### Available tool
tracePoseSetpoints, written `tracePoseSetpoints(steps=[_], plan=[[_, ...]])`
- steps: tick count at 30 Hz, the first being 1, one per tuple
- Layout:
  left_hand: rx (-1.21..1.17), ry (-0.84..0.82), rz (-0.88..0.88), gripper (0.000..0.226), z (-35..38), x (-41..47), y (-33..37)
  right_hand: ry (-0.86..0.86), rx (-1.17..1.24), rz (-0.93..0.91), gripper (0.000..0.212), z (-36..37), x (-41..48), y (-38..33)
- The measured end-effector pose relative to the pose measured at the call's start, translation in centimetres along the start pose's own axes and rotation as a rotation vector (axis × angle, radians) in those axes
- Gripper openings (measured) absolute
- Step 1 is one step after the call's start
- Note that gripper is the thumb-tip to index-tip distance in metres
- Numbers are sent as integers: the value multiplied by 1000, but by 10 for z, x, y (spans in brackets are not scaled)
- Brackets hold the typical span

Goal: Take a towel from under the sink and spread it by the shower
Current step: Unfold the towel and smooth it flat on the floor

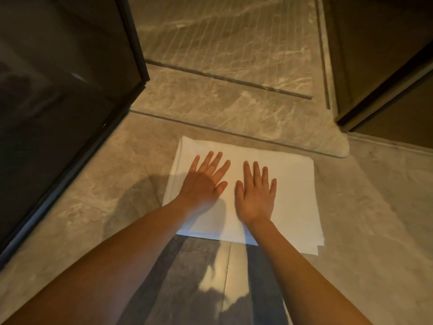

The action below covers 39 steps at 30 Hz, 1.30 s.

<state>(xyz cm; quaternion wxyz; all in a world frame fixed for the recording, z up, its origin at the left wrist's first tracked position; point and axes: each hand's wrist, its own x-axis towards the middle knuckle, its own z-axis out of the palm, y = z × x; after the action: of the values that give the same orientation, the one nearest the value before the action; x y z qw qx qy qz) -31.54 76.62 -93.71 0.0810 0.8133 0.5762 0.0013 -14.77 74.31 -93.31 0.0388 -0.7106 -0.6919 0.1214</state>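
Observation:
A white towel (293,191) lies folded in a flat rectangle on the marble floor, just in front of the shower threshold (222,106). Its layered edges show at the near right corner. My left hand (203,181) rests palm down on the towel's left half, fingers spread. Beside it, my right hand (256,193) lies flat near the towel's middle, fingers also apart. Neither hand grips the cloth. Both forearms reach in from the bottom of the view.
A dark glass shower panel (58,102) with a black frame stands at the left. The ribbed shower floor (229,36) lies beyond a drain slot. A dark door or panel (386,55) closes the right side. Marble floor (375,219) surrounds the towel.

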Motion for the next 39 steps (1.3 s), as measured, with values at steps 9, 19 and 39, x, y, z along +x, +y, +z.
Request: tracePoseSetpoints(steps=[9,19,39], plan=[[-13,53,3,59,9,-2,-2,-10,-27,6,59,6,2,3],[-75,-158,-193,76,3,-72,79,-85,-129,-489,58,-16,-6,72],[-72,-37,386,56,5,-17,65,50,35,201,68,1,-103,62]])
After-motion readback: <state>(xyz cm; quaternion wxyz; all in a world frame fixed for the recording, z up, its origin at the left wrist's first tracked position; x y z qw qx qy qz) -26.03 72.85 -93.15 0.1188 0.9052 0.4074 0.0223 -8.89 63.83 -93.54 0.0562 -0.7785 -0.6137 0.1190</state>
